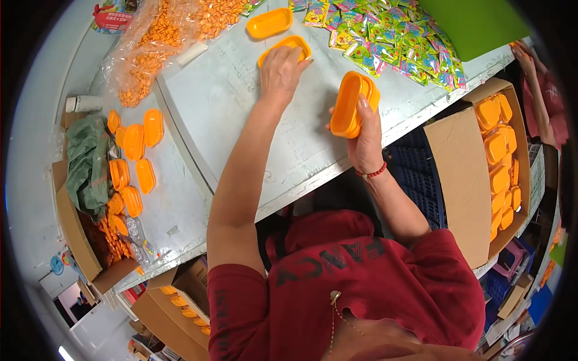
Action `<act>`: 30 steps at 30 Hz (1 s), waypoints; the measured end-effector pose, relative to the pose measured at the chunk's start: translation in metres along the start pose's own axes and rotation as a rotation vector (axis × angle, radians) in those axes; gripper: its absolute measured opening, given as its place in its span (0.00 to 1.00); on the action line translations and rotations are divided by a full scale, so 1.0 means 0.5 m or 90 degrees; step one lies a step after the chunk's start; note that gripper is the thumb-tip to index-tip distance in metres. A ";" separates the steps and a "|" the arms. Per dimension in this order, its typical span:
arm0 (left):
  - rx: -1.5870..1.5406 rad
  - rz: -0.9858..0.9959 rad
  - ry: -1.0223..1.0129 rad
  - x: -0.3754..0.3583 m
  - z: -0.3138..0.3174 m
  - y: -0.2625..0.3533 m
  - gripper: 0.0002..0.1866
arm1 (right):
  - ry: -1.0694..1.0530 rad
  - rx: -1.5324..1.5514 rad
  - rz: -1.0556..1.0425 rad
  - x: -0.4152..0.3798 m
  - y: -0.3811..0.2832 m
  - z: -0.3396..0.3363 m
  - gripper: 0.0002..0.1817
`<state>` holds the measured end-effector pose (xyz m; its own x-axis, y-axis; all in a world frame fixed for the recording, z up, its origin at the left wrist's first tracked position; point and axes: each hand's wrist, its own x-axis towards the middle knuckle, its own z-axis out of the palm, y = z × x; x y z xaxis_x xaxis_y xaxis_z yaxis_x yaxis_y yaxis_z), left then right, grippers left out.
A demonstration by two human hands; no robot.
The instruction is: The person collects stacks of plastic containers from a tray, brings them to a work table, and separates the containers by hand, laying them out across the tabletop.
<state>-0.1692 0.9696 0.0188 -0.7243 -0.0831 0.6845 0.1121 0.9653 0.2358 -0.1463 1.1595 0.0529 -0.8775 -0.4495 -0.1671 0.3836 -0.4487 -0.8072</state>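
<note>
My left hand is at an orange tray on the table, its fingers bent over the near rim and partly hidden. Just beyond it lies another orange tray, untouched. My right hand holds a small stack of nested orange trays tilted above the table's near edge, with the thumb along the side. A red bead bracelet circles the right wrist.
Small colourful packets are heaped at the back right beside a green sheet. Clear bags of orange pieces lie at the back left. More orange containers sit left; an open carton stands right. Another person's hand shows far right.
</note>
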 end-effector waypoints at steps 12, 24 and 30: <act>-0.611 -0.571 -0.017 -0.071 -0.186 0.272 0.08 | -0.059 -0.077 -0.112 -0.020 0.048 0.025 0.31; -0.098 -0.067 -0.166 -0.087 -0.024 0.148 0.06 | 0.067 0.035 -0.024 -0.019 -0.007 -0.034 0.28; -0.344 -0.271 -0.030 -0.059 -0.122 0.247 0.05 | -0.004 -0.038 -0.100 -0.041 0.014 -0.022 0.30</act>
<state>-0.0928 1.0764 0.0698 -0.8076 -0.4049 0.4288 0.1260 0.5917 0.7962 -0.1287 1.1741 0.0445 -0.9237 -0.3818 -0.0324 0.2231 -0.4671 -0.8556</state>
